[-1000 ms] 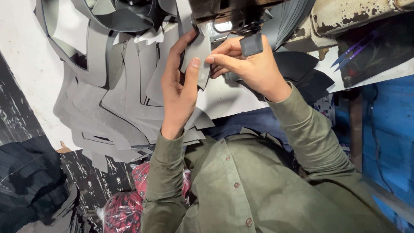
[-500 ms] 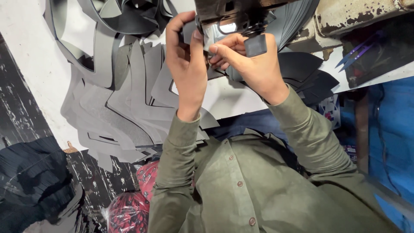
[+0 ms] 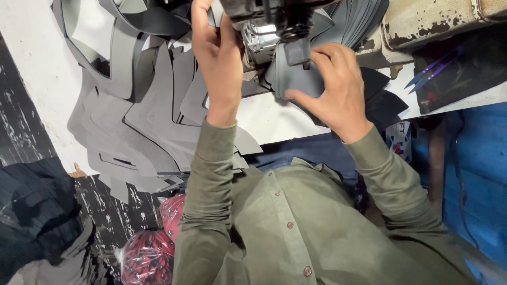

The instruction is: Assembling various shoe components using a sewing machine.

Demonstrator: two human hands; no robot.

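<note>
under the machine head (image 3: 274,21), right hand (image 3: 332,87) now flatter

Bright, even light on the white table (image 3: 274,119); dim corners, slight motion blur.

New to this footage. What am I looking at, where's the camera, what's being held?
One view only, from a camera worn on the person's head, looking down at their own arms in olive green sleeves. There is no robot. The left hand and the right hand both have a grip on a grey cut piece, pressed up against the head of a sewing machine at the top edge. Whether a needle is moving cannot be told. On the white table, to the left, lies a pile of similar grey pieces. A red and black bundle in a clear bag sits lower down.
</note>
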